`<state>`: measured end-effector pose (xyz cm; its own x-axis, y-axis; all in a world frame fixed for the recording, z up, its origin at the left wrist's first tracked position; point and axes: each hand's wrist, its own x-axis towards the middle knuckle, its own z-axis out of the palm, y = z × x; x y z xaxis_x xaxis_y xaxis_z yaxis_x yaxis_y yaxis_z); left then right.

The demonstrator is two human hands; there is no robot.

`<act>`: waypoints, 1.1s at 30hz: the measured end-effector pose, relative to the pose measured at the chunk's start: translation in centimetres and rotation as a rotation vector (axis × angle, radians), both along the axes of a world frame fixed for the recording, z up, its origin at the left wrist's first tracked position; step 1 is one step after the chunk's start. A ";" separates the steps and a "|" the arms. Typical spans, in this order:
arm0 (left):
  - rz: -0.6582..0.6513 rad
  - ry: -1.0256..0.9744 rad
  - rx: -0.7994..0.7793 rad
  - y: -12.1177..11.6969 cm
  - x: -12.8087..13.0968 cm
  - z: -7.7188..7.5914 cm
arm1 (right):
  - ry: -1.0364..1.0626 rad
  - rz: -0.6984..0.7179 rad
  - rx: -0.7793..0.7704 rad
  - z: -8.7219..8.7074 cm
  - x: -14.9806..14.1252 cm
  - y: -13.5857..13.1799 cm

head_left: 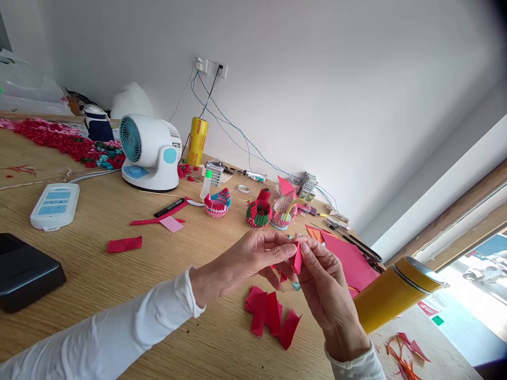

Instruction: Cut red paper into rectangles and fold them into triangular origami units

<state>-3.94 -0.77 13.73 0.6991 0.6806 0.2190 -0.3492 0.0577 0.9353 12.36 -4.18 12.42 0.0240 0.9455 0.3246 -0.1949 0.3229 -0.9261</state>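
Note:
Both my hands meet above the wooden table [166, 274], pinching one small folded piece of red paper [297, 260]. My left hand [245, 264] comes in from the left in a white sleeve, its fingers closed on the paper's upper edge. My right hand [325, 290] rises from below, with thumb and fingers pressed on the same piece. Directly under the hands lie several folded red paper pieces [271, 315] on the table.
A yellow bottle [396, 293] stands close by my right wrist. Sheets of pink paper [350, 261], folded-paper swan models [259, 212], a white desk fan [148, 153], a power strip [55, 206], a black box [24, 272] and red scraps [124, 244] lie around.

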 end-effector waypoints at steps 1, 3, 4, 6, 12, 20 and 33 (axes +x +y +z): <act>0.001 -0.002 0.003 0.0 0.0 0.0 | -0.008 -0.014 -0.003 0.0 0.0 0.0; -0.001 -0.001 0.010 0.0 0.1 0.0 | 0.001 -0.023 -0.015 -0.1 0.0 0.1; -0.002 0.000 0.013 0.0 0.1 0.1 | 0.022 -0.013 -0.025 -0.1 -0.1 0.1; 0.005 0.007 0.021 -0.1 0.1 0.2 | 0.073 0.020 -0.049 -0.1 -0.2 0.2; 0.095 0.030 0.078 -0.1 0.4 -0.3 | 0.091 0.042 -0.055 0.0 -0.5 0.2; 0.296 0.103 0.284 0.1 0.7 -1.5 | -0.101 -0.034 -0.004 -0.3 -0.2 0.2; 0.606 0.264 0.773 1.1 0.2 -1.5 | -0.606 -0.392 0.322 0.7 0.7 -1.0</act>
